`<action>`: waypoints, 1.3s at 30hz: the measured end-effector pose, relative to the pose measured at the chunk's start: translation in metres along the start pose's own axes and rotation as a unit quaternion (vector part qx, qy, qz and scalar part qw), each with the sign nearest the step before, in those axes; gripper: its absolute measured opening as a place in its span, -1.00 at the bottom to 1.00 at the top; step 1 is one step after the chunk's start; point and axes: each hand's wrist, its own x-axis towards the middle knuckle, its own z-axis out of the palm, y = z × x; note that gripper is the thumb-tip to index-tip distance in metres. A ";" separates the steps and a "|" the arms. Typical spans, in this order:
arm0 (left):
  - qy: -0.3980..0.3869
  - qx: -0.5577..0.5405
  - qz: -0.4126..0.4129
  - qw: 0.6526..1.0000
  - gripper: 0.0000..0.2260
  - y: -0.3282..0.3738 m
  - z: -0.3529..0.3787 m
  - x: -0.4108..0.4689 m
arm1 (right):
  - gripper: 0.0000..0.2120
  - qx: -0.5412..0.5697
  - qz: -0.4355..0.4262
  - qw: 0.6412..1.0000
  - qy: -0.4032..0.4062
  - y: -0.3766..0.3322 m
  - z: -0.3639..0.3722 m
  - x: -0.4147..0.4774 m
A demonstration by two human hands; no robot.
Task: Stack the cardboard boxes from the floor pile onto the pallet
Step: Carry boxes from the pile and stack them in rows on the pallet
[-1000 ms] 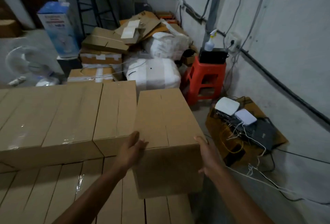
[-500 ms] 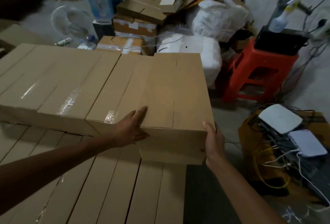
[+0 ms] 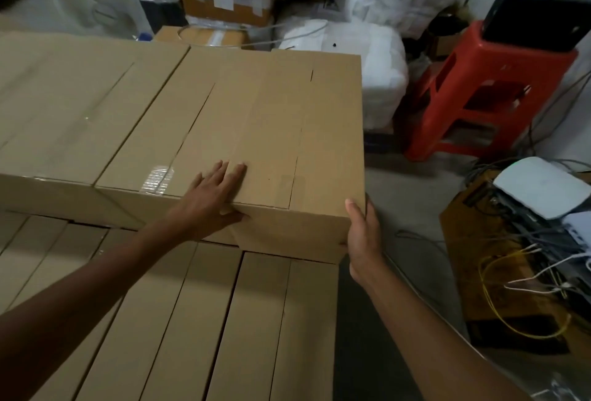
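A plain brown cardboard box (image 3: 287, 119) sits at the right end of the upper row of boxes (image 3: 80, 106), flush against its neighbour. It rests on a lower layer of boxes (image 3: 208, 320) that fills the near part of the view. My left hand (image 3: 211, 199) lies flat on the box's top near edge, fingers straight, thumb hooked over the front face. My right hand (image 3: 363, 237) grips the box's near right corner, thumb on the front face and fingers round the side. The pallet itself is hidden under the boxes.
A red plastic stool (image 3: 479, 93) with a black device on top stands to the right. White wrapped bundles (image 3: 367, 58), taped cartons (image 3: 227, 7) and a fan (image 3: 96, 0) crowd the back. On the right floor lie routers (image 3: 540, 186) and tangled cables (image 3: 518, 288) on cardboard.
The box went from being held tilted in the air to lying flat in the upper row against the neighbouring box. My view moved closer and lower. Both hands stayed on its near end.
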 end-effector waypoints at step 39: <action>0.066 0.140 0.004 0.988 -0.10 -0.003 0.049 0.003 | -0.14 -0.690 -0.261 0.660 -0.140 0.007 0.003 0.029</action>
